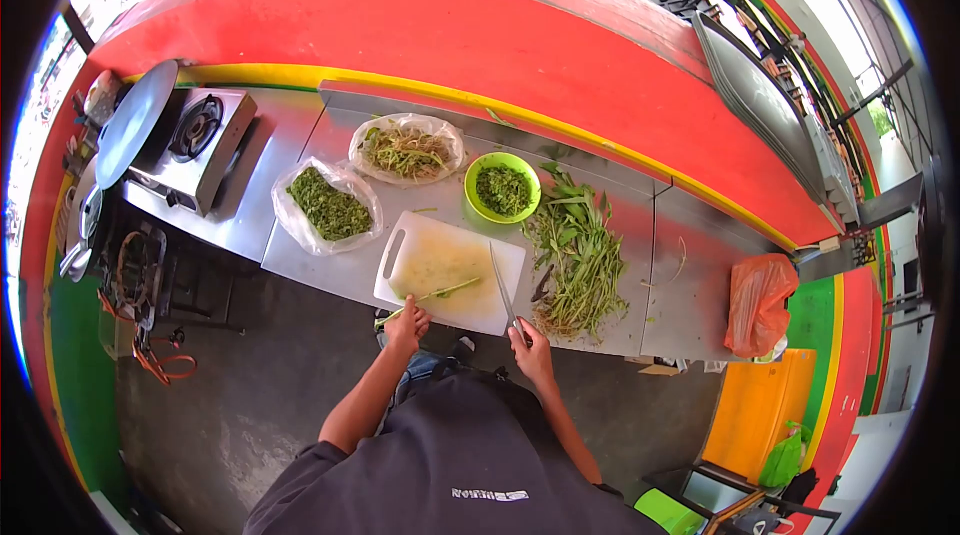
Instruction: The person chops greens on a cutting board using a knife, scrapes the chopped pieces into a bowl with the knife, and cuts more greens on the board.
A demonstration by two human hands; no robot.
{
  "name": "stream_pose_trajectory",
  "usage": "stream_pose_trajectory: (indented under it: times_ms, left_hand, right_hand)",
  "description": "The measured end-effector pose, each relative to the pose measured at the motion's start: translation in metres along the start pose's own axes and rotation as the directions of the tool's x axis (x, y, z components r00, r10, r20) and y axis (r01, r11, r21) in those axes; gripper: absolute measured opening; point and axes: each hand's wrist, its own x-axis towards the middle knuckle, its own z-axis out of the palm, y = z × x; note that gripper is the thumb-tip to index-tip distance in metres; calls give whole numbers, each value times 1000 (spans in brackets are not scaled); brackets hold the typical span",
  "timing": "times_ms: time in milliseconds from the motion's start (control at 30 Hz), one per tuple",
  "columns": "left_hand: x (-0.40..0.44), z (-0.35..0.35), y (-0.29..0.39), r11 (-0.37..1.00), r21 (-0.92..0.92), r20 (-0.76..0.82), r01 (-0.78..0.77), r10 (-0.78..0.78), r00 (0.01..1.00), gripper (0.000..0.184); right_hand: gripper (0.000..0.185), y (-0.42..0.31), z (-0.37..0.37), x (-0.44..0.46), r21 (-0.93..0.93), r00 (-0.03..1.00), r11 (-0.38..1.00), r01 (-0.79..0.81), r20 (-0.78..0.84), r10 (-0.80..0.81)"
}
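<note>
We seem to be trimming, our left hand [408, 324] closed on a green stem [452, 289] over the seven o'clock side of the cutting board [440, 253], our right hand [531, 349] gripping the knife [503, 284] at three, so the next move likely calls for bringing it toward nine o'clock.

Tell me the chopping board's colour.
White chopping board, yellowish across its middle; best seen in the head view.

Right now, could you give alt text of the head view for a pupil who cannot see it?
A person's left hand holds a green stem over a white cutting board on a metal counter; the right hand holds a knife. Around the board are two plastic bags of greens, a green bowl of leaves and a heap of leafy stems.
</note>
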Motion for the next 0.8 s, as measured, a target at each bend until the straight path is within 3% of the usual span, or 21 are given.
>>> stream_pose_trajectory:
  times_ms: [200, 333, 433, 500, 533, 600, 633, 700, 733, 800]
  left_hand:
    - [-5, 6, -11, 944, 222, -100, -242, 269, 958, 34]
    - [-11, 7, -14, 926, 273, -109, -262, 300, 948, 33]
    - [-24, 13, -6, 909, 239, -31, -343, 360, 932, 29]
    - [-36, 24, 6, 819, 164, 150, -549, 530, 835, 21]
    - [-36, 29, 13, 818, 167, 150, -551, 531, 834, 21]
    - [-35, 38, 30, 682, 140, 431, -718, 611, 664, 19]
    - [-38, 45, 42, 681, 142, 429, -719, 612, 664, 19]
    - [-45, 59, 68, 534, 226, 592, -815, 589, 550, 20]
    - [-49, 67, 81, 534, 227, 592, -815, 589, 551, 20]
    - [-52, 79, 100, 406, 304, 698, -862, 521, 491, 20]
  right_hand:
    - [48, 7, -8, 2, -42, 997, 997, 67, 37, -65]
    - [48, 23, -14, -3, -41, 999, 998, 40, 12, -40]
    - [48, 28, -18, -5, -52, 999, 997, 54, 1, -54]
    - [48, 27, -20, -10, -43, 1000, 999, 28, -5, -28]
    - [48, 27, -20, -10, -39, 1000, 999, 28, -6, -28]
    - [48, 27, -20, -11, -36, 1000, 999, 26, 8, -25]
    - [48, 27, -19, -11, -34, 1000, 999, 26, 10, -25]
    - [48, 27, -19, -11, -34, 999, 999, 25, 24, -24]
    - [48, 24, -19, -11, -33, 999, 999, 25, 24, -24]
    - [47, 21, -18, -10, -14, 999, 999, 39, 37, -38]
